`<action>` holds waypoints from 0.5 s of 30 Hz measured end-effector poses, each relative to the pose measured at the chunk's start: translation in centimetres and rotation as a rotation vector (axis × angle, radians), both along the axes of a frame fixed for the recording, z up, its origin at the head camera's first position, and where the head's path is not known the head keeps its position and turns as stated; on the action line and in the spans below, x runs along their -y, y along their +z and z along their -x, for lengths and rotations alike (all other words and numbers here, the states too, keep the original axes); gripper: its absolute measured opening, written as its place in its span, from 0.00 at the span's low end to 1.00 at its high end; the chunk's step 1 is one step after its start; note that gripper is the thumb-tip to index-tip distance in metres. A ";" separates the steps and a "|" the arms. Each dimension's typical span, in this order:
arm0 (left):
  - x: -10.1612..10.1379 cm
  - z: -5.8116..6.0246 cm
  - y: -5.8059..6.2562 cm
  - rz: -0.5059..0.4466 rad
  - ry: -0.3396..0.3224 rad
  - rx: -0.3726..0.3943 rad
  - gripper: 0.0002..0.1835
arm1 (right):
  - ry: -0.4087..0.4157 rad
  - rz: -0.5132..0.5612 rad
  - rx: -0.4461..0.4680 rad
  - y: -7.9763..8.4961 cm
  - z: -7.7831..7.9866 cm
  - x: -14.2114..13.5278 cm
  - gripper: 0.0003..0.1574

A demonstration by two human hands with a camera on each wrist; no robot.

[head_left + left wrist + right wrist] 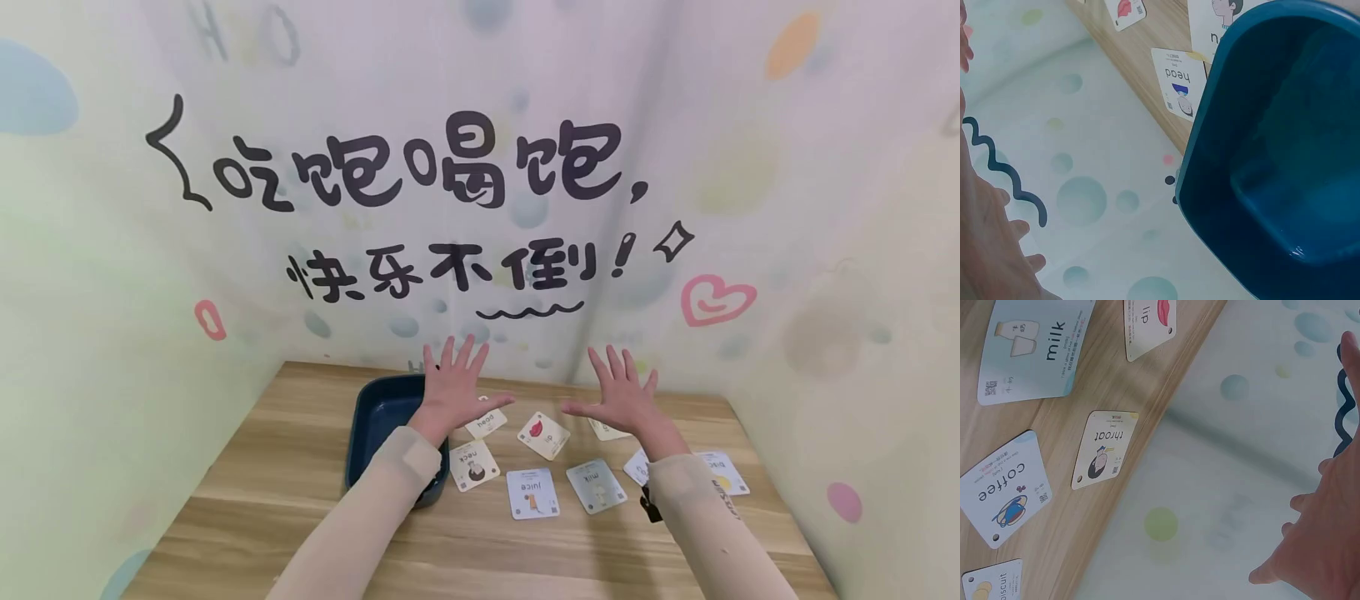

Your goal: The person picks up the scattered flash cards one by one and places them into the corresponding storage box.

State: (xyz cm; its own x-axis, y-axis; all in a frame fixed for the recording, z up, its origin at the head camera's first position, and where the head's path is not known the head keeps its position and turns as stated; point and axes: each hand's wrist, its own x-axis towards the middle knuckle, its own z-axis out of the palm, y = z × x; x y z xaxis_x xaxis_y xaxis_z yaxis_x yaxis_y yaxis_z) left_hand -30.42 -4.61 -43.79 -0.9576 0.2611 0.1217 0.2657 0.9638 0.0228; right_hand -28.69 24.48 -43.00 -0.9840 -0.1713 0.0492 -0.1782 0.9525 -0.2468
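Note:
Both hands are raised above the wooden table with fingers spread, and neither holds anything. The left hand (456, 387) hovers by the right side of a deep blue plastic basin (352, 446), partly covering it and the head card (487, 423). Over the far right of the cards is the right hand (618, 398), which partly hides the throat card (1105, 450). Between and below the hands lie the lip card (543, 435), neck card (475, 465), juice card (533, 493) and milk card (596, 486). A coffee card (1007, 487) lies partly under the right forearm in the head view.
The biscuit card (723, 472) lies at the table's right side. A small black object (651, 505) shows beside the right sleeve; its kind is unclear. Behind the wooden table (247, 467) hangs a patterned backdrop (480, 75) with dark lettering, and similar walls stand at both sides.

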 end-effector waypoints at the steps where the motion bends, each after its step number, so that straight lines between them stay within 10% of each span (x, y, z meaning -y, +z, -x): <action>1: 0.0 0.0 0.0 0.005 0.001 -0.002 0.58 | 0.000 0.003 0.001 0.0 0.0 0.0 0.72; 15: 0.8 -0.5 0.5 -0.013 0.001 0.002 0.57 | -0.003 0.019 0.001 -0.3 -0.4 -0.7 0.72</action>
